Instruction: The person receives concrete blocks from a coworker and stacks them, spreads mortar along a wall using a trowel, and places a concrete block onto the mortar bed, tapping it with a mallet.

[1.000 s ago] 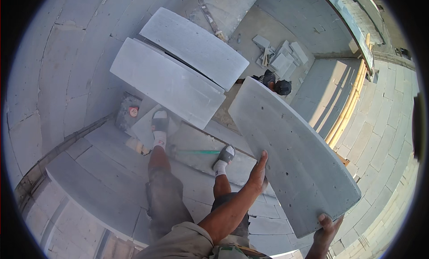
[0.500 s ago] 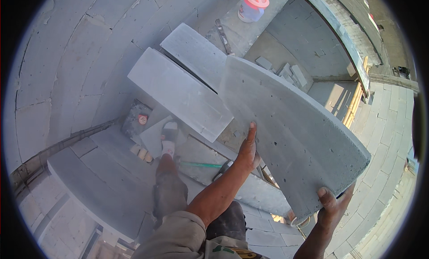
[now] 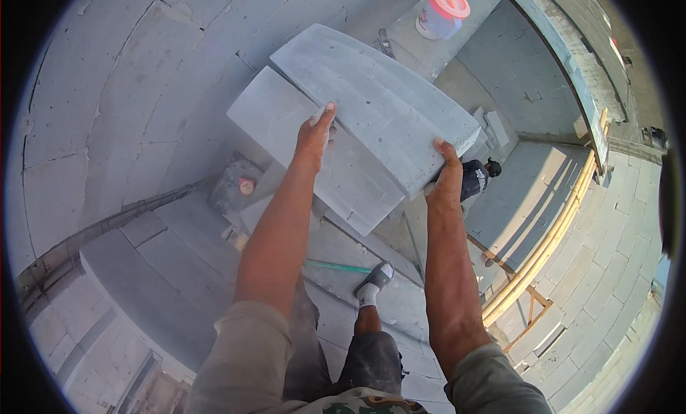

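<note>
Blocks on the pile in my head feed number two that I can see: the held block (image 3: 379, 99), long and grey, and the neighbouring block (image 3: 361, 181), paler and just beside it on the near side. I have both hands closed on the held block. The left hand (image 3: 313, 139) grips its near long edge; the right hand (image 3: 446, 176) clasps its right end, thumb on the top face, other fingers mostly hidden. I cannot tell whether its full weight rests on the pile.

Beyond it I count one pink-lidded bucket (image 3: 437, 19), one green rod (image 3: 339, 267) near one sandal (image 3: 377, 277), and one small red object (image 3: 246, 186). One co-worker (image 3: 474, 181) stoops below, by the right hand.

Print shows on the bucket's wall, and pale markings cross the co-worker's dark shirt, too small for me to read.

Half a second ago the held block was tilted in the air to the right of the pile; now it lies over the far block of the earlier pair, hiding it. The co-worker, out of sight then, shows again.
</note>
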Demonstrator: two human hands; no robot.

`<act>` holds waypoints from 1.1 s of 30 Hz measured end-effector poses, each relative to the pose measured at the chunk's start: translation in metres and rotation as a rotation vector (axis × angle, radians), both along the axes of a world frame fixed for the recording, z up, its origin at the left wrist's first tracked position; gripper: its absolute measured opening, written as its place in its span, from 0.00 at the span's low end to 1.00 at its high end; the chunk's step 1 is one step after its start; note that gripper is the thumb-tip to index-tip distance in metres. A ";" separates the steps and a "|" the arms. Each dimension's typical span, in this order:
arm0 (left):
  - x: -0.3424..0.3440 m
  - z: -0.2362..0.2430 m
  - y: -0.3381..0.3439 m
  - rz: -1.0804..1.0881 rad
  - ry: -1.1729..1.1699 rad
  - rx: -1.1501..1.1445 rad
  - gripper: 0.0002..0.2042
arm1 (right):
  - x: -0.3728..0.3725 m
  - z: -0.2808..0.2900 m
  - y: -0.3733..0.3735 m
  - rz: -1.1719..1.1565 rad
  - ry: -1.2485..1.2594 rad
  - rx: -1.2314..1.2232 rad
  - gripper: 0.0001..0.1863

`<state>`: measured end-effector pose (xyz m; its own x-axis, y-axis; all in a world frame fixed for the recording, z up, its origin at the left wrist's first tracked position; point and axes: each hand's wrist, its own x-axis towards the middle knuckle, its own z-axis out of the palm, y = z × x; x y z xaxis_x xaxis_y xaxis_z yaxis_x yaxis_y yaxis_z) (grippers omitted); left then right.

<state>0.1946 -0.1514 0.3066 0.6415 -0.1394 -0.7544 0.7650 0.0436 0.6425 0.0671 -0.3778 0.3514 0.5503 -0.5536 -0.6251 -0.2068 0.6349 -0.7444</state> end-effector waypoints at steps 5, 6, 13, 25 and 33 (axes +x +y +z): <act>-0.080 0.027 0.087 -0.163 -0.241 0.202 0.32 | -0.050 -0.062 -0.041 0.166 -0.028 0.124 0.38; -0.096 0.032 0.109 -0.070 0.004 0.187 0.33 | -0.055 -0.086 -0.047 0.105 0.114 0.093 0.41; -0.217 0.004 0.251 0.030 0.218 0.518 0.31 | -0.048 -0.185 -0.082 0.011 0.345 0.038 0.43; -0.214 -0.008 0.205 -0.319 -0.082 0.453 0.25 | -0.117 -0.166 -0.002 0.462 0.856 -0.491 0.40; -0.216 0.045 0.134 -0.249 0.034 0.347 0.24 | -0.269 -0.089 0.063 1.031 0.806 -0.403 0.32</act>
<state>-0.0218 -0.0171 0.3518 0.5942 -0.0204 -0.8041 0.7461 -0.3595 0.5604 -0.2016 -0.3147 0.2623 0.3839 -0.3359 -0.8601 -0.9093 -0.2995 -0.2889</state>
